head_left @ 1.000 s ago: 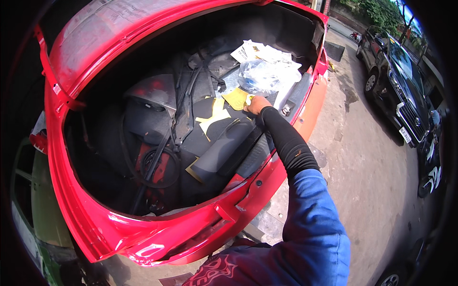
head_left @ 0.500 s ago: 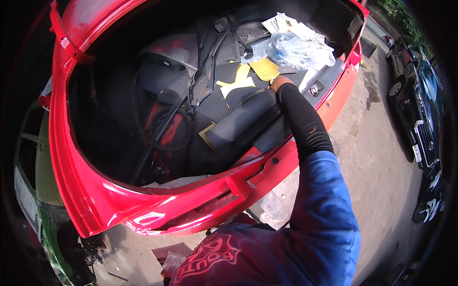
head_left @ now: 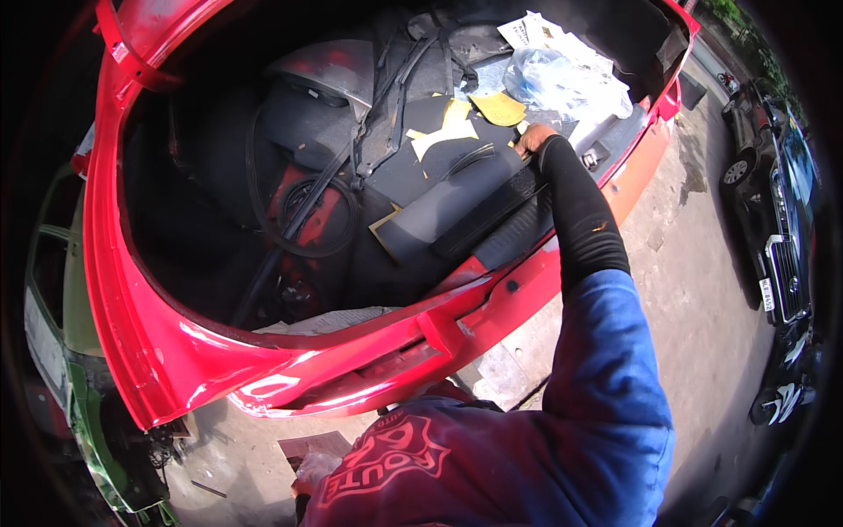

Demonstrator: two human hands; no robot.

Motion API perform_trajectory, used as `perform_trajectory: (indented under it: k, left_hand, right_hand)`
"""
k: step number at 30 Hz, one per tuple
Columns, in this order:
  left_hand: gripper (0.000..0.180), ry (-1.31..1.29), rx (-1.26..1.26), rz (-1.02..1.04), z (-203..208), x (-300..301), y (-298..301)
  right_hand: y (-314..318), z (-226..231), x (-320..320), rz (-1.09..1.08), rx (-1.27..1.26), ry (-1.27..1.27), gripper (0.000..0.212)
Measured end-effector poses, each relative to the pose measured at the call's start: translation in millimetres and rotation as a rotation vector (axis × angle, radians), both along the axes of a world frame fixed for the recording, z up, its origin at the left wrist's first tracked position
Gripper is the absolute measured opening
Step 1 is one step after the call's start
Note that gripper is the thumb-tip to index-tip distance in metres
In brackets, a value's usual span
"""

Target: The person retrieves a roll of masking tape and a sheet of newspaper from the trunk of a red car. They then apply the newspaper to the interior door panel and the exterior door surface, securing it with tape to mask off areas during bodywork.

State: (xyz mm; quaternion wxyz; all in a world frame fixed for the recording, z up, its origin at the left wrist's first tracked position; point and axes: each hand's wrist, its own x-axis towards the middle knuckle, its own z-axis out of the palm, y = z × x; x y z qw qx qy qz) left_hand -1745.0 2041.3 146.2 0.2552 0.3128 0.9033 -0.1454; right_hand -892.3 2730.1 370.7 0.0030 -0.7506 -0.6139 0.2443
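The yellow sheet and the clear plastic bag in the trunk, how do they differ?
The yellow sheet is flat, opaque and small; the plastic bag is crumpled, see-through and bulkier. The sheet lies nearer the right hand; the bag sits farther back, by white papers. Both rest loose in the red trunk.

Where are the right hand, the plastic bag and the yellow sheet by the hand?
right hand (head_left: 533,140), head view, on the back of the hand.
plastic bag (head_left: 562,83), head view, on its crumpled middle.
yellow sheet (head_left: 500,109), head view, on its flat centre.
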Motion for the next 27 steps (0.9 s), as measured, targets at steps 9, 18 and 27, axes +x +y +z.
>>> perform_trajectory:
  k: [9,18,27]
  left_hand:
    - [0.038,0.014,0.0,-0.077,-18.5,-13.7,29.7]
    - [0.041,-0.125,0.205,0.012,-2.4,-35.9,34.9]
    - [0.044,0.016,0.166,0.119,23.0,-5.4,6.3]
  right_hand:
    - [-31.9,36.0,-20.0,-0.223,0.385,0.721,0.039]
    - [-24.5,47.7,-17.1,-0.237,0.559,0.817,0.025]
    - [42.5,5.5,12.5,-0.282,0.542,0.117,0.04]
